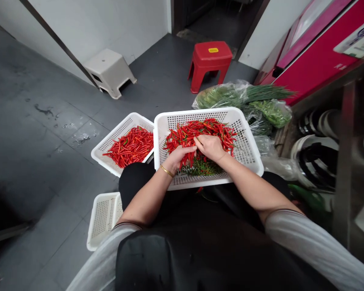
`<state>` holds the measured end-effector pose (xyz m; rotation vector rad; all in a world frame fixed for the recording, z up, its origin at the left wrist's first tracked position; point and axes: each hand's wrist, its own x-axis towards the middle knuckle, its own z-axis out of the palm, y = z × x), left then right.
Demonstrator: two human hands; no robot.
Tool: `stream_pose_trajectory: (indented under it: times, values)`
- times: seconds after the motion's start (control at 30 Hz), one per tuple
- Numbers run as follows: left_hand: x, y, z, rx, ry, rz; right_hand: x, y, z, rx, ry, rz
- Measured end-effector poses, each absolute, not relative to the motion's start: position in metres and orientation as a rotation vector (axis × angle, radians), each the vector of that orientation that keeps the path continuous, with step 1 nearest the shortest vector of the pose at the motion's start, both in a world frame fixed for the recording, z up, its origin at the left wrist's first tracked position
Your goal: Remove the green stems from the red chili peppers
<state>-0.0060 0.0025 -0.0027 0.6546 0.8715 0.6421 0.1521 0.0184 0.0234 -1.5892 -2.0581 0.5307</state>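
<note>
A white plastic basket point(251, 155) rests across my lap, with a heap of red chilies point(212, 128) in it. Green chili stems point(204, 166) lie in a pile at its near side. My left hand point(180, 157), a gold bangle at its wrist, is closed around several red chilies over the basket. Right beside it, my right hand point(209, 146) is closed in a pinch at the tops of those chilies; what exactly its fingertips hold is hidden. To the left, a second white basket point(104, 149) contains more red chilies point(132, 145), mostly without stems.
A smaller white basket point(101, 218) sits on the floor at lower left. Beyond are a grey stool point(109, 66) and a red stool point(212, 56). Bagged green vegetables point(221, 96) lie past my lap basket. Shelving with stacked dishes point(317, 157) stands at right, near a pink-red cabinet point(318, 52).
</note>
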Motion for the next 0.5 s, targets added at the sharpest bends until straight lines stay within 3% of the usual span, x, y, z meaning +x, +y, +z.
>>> stream_pose_trajectory:
  times: [0.23,0.4,0.5]
  values:
    - [-0.037,0.014,0.020,1.242,0.842,0.637,0.146,0.017,0.042,-1.403,-1.785,1.331]
    - [-0.034,0.005,0.027,1.299,0.730,0.504,0.151,-0.009,0.045,-1.146,-1.459,1.591]
    - [-0.033,0.004,0.025,1.053,0.632,0.665,0.159,-0.010,0.039,-1.098,-1.306,1.554]
